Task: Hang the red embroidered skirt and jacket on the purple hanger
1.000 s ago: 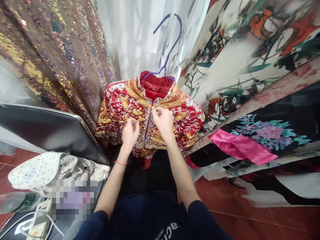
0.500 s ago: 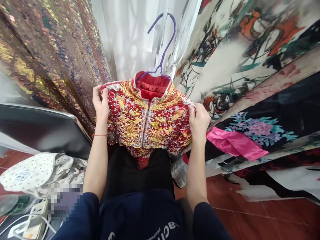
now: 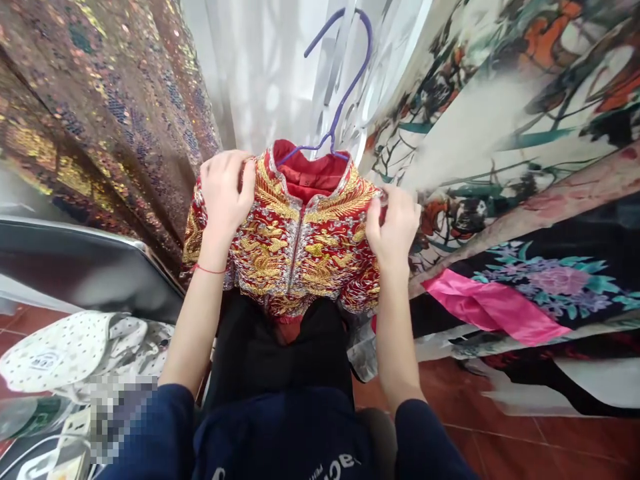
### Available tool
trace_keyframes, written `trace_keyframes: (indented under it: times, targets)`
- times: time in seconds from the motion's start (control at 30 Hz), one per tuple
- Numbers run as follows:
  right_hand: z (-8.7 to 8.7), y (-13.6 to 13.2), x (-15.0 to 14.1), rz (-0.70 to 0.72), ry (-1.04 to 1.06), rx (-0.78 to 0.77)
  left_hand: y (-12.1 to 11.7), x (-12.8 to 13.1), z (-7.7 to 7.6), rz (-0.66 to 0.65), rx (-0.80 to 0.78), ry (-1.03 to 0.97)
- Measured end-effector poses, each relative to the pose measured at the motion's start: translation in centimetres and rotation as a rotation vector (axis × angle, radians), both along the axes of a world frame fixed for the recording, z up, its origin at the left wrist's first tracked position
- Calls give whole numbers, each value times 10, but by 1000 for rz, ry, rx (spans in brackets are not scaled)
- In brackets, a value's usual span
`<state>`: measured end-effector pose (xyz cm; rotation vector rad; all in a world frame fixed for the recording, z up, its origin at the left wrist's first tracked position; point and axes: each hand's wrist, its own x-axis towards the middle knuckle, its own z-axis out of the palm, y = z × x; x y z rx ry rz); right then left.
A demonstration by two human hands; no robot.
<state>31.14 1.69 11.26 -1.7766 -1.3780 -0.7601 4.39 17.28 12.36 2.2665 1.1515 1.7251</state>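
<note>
A red embroidered jacket (image 3: 320, 257) with gold and silver patterns and a stand-up collar rests upright against my knees. A purple hanger (image 3: 345, 100) sits inside its collar, the hook pointing up. My left hand (image 3: 225, 190) grips the shoulder on the left, fingers over the top and the thumb near the collar. At the opposite shoulder, my right hand (image 3: 395, 223) is closed on the cloth, thumb in front and fingers behind. The front closure runs down the middle between both hands.
Sequined fabric (image 3: 125, 100) hangs at the left, above a black chair back (image 3: 85, 267). Printed garments (image 3: 450, 153) and a bright pink sash (image 3: 495, 303) hang at the right. A dotted white cloth (image 3: 55, 353) and a plastic bottle (image 3: 35, 417) lie lower left.
My left hand has shifted inward along the shoulder, toward the collar, with its fingers now lying over the top. My right hand still holds the other shoulder. The view has turned slightly.
</note>
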Motion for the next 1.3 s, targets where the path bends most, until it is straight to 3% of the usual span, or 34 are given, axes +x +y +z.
trace_keyframes:
  times: [0.1, 0.27, 0.63, 0.87, 1.3]
  targets:
    - [-7, 16, -7, -79, 25, 25, 10, 12, -3, -25, -49, 60]
    - [-20, 42, -4, -167, 22, 136, 21, 14, -24, 93, -24, -35]
    - [-31, 59, 6, -144, 10, 233, 36, 17, -42, 62, -81, -200]
    - [-31, 63, 4, -120, 51, 242, 28, 14, -41, 48, -63, -155]
    - [-24, 30, -7, -63, 108, 189, -13, 6, -25, -9, -19, -111]
